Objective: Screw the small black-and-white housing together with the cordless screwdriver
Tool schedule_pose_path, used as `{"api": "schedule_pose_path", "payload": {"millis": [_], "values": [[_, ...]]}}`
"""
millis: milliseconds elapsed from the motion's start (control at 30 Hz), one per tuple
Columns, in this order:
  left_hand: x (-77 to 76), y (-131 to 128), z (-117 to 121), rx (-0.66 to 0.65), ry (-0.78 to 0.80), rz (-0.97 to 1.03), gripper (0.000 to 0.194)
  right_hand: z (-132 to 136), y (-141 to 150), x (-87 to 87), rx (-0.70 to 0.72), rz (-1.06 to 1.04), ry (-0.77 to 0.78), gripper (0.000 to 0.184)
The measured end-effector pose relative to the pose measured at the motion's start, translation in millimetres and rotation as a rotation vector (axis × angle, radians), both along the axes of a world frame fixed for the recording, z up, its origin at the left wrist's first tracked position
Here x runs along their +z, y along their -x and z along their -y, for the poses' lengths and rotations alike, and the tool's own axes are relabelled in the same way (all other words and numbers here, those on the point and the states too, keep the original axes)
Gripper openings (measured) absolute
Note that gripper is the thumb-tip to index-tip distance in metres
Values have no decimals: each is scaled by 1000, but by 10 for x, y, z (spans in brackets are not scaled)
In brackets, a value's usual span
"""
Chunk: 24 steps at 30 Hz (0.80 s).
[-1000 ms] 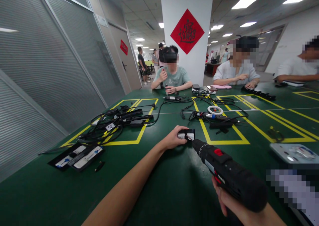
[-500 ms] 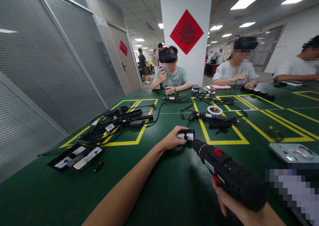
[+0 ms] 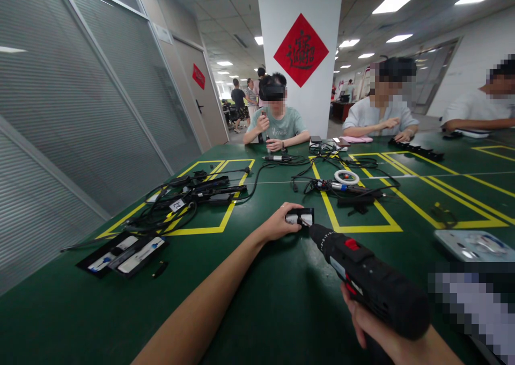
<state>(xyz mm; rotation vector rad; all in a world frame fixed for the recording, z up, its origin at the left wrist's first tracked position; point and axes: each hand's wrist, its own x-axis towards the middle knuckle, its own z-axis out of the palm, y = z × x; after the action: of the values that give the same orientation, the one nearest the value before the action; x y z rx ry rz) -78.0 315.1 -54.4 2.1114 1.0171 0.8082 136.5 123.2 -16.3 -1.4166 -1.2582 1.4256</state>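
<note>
A small black-framed part with a pale inside (image 3: 308, 218) stands near the middle of the green table (image 3: 257, 290). My left hand (image 3: 282, 220) is closed around its left side. In my right hand (image 3: 364, 314) is a black cordless drill (image 3: 368, 271) with red switches, gripped below its body. The drill's front points at the right side of the small part. Whether the bit touches it I cannot make out. The drill body hides part of my right fingers.
Left of my arm lie black cables and housings (image 3: 209, 190), two black panels with white insides (image 3: 140, 255) and a tiny black piece (image 3: 160, 269). Beyond are another tool with cables (image 3: 341, 187) and a white ring (image 3: 346, 177). A metallic box (image 3: 475, 244) stands right. Several people sit across the table.
Both my hands, the small part and the drill stay almost exactly where they were. Far back, a walking person has shifted slightly to the right.
</note>
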Motion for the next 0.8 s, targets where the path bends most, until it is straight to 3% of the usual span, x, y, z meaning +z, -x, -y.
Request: {"api": "schedule_pose_path", "payload": {"millis": [267, 400, 533, 800], "values": [[8, -3, 1, -5, -6, 3, 53, 0, 14, 36, 0, 13, 1, 45], [26, -6, 14, 3, 9, 4, 54, -4, 6, -3, -3, 36, 6, 38], [23, 1, 13, 5, 20, 7, 54, -5, -9, -52, 18, 61, -6, 42], [4, 5, -2, 15, 17, 9, 55, -25, -23, -104, 79, 126, -70, 27]]}}
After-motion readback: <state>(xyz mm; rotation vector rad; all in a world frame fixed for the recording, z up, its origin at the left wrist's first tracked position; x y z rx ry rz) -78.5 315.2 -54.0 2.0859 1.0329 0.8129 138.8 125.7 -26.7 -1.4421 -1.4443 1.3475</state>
